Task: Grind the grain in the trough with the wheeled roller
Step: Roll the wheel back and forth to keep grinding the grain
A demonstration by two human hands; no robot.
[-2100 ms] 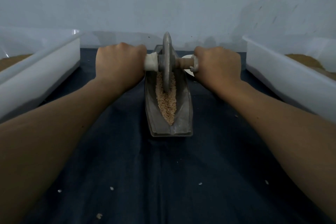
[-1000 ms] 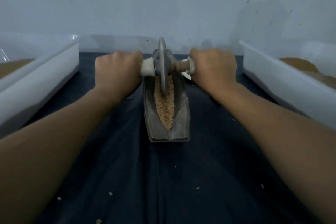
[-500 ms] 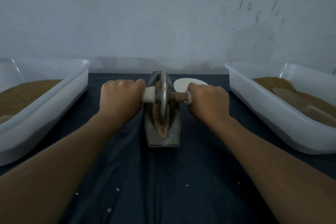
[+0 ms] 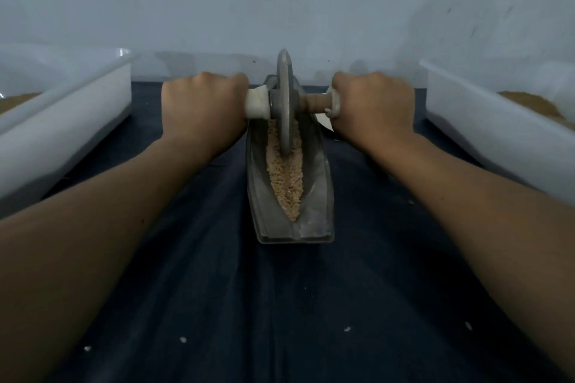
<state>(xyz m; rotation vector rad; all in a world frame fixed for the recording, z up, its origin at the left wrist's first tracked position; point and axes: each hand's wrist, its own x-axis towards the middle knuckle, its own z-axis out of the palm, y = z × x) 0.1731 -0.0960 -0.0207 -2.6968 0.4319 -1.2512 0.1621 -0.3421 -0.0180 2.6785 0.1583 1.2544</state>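
A narrow grey metal trough (image 4: pixel 319 183) lies lengthwise on the dark cloth in front of me, holding a strip of tan grain (image 4: pixel 284 177). The wheeled roller (image 4: pixel 284 99), a grey metal disc on a cross axle, stands upright in the far half of the trough with its rim in the grain. My left hand (image 4: pixel 203 109) grips the left handle, wrapped in white. My right hand (image 4: pixel 375 106) grips the right wooden handle. Both fists hide the handle ends.
A white plastic tub (image 4: pixel 71 121) with brown meal stands at the left, another white tub (image 4: pixel 497 137) with brown meal at the right. A pale round plate edge (image 4: pixel 323 124) shows behind the right hand. Loose grains dot the dark cloth (image 4: pixel 280 305). A white wall is close behind.
The roller has gone from near the trough's middle to its far half, both hands moving with it. My view has dropped and come closer, so more grain shows in the near half.
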